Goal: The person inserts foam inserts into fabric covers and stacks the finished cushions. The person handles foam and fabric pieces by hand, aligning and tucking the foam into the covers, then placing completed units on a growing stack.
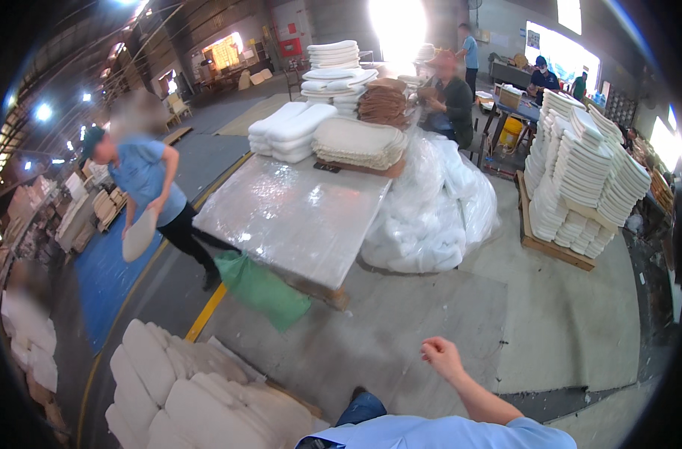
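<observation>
My right hand [441, 355] hangs over the grey floor at the lower middle, its forearm bare below a light blue sleeve. Its fingers are curled in, and nothing shows in them. My left hand is out of the picture. Nearest on my left is a stack of cream-white cushion pads [199, 404]. Ahead stands a plastic-wrapped table-like block [288, 209], bearing white pads [292, 127] and a pile of cream pads [358, 144] at its far end. A green sack [260, 288] leans on its near left corner.
A large clear plastic bag of white stuff [431, 217] sits right of the block. Tall pad stacks [580, 165] stand on a wooden pallet [554, 251]. On the left, a person in blue [150, 176] carries a pad [139, 236]. Another person [453, 101] is behind the bag.
</observation>
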Available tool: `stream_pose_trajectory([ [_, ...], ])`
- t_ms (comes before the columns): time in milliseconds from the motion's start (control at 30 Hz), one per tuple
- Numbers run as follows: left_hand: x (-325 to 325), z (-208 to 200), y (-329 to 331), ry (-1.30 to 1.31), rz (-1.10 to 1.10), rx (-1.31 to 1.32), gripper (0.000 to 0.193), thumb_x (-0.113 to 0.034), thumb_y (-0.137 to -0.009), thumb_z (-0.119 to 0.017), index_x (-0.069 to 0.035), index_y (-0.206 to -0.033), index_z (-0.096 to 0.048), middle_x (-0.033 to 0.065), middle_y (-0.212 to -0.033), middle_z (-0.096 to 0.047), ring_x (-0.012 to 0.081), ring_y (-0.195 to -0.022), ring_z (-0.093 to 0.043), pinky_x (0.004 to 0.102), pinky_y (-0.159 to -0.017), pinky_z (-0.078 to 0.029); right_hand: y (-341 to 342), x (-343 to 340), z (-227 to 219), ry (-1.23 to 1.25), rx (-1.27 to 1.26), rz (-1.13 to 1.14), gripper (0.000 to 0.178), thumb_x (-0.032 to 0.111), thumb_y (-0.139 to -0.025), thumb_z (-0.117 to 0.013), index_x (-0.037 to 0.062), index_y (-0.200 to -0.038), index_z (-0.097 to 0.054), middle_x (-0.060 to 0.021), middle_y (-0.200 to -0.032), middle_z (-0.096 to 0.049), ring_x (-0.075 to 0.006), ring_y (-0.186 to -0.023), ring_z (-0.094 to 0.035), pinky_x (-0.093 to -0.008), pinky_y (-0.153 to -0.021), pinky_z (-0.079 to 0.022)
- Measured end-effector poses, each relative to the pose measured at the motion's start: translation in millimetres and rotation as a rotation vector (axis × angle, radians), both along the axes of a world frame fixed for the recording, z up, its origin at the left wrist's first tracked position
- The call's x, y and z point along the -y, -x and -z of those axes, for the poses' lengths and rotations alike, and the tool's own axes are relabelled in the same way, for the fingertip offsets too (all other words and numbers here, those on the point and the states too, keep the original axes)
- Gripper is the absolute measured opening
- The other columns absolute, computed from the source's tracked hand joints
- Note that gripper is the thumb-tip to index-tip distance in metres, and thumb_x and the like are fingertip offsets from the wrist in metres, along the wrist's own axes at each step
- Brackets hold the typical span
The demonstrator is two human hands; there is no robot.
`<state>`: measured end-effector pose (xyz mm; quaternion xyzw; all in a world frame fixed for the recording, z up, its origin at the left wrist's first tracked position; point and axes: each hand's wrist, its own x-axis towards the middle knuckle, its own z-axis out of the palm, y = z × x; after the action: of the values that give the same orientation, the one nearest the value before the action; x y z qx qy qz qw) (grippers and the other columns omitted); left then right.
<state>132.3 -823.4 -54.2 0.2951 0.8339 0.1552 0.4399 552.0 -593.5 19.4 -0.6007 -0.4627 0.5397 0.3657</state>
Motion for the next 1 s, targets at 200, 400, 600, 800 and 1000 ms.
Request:
stream_pose_trajectory([
  [200, -145, 23, 10, 0.238, 0.206, 0.278, 0.07, -0.052, -0.104, -0.059, -0.002, -0.153, -0.054, 0.0232, -0.151, -0.058, 0.0351, -0.14, -0.055, 0.0466, -0.117, -0.042, 31, -62, 11, -0.015, 0.176, -0.382, 0.025, 0.017, -0.104, -0.068, -0.0002, -0.121, -0.073, -0.0083, -0.099, -0.078, -0.0158, -0.088, -0.074, -0.0319, -0.078, -0.058],
  [400, -369, 2, 65, 0.241, 0.746, 0.106, 0.055, -0.047, -0.1, -0.067, -0.003, -0.134, -0.07, 0.0179, -0.12, -0.076, 0.0259, -0.117, -0.071, 0.0397, -0.101, -0.054, 11, -191, 25, 0.061, 0.127, -0.23, 0.026, 0.021, -0.099, -0.071, 0.0005, -0.115, -0.076, -0.0094, -0.093, -0.078, -0.0148, -0.083, -0.074, -0.0332, -0.077, -0.058],
  [600, -557, -61, 28, -0.276, 0.372, 0.273, 0.042, -0.029, -0.103, -0.066, -0.005, -0.137, -0.066, 0.0094, -0.103, -0.08, 0.0157, -0.089, -0.071, 0.0301, -0.083, -0.055, 24, -414, -28, -0.222, 0.182, -0.084, 0.021, 0.021, -0.099, -0.073, 0.0015, -0.107, -0.078, -0.0068, -0.08, -0.075, -0.0135, -0.071, -0.067, -0.0332, -0.067, -0.053],
  [800, -653, -63, -51, -0.34, 0.327, 0.421, 0.045, -0.028, -0.104, -0.067, -0.008, -0.144, -0.062, 0.0103, -0.11, -0.078, 0.0139, -0.09, -0.067, 0.0295, -0.082, -0.054, 31, -691, -100, -0.626, 0.494, -0.192, 0.02, 0.017, -0.093, -0.074, 0.0037, -0.107, -0.079, -0.0155, -0.096, -0.076, -0.0274, -0.081, -0.072, -0.039, -0.075, -0.056],
  [1000, -707, -78, -77, -0.261, 0.206, 0.466, 0.044, -0.021, -0.11, -0.058, -0.005, -0.151, -0.054, 0.0141, -0.119, -0.075, 0.0184, -0.109, -0.069, 0.0333, -0.101, -0.052, 3, -919, -113, -0.936, 0.883, -0.492, 0.024, 0.017, -0.086, -0.075, 0.008, -0.108, -0.081, -0.0126, -0.114, -0.075, -0.0335, -0.11, -0.069, -0.0451, -0.098, -0.053],
])
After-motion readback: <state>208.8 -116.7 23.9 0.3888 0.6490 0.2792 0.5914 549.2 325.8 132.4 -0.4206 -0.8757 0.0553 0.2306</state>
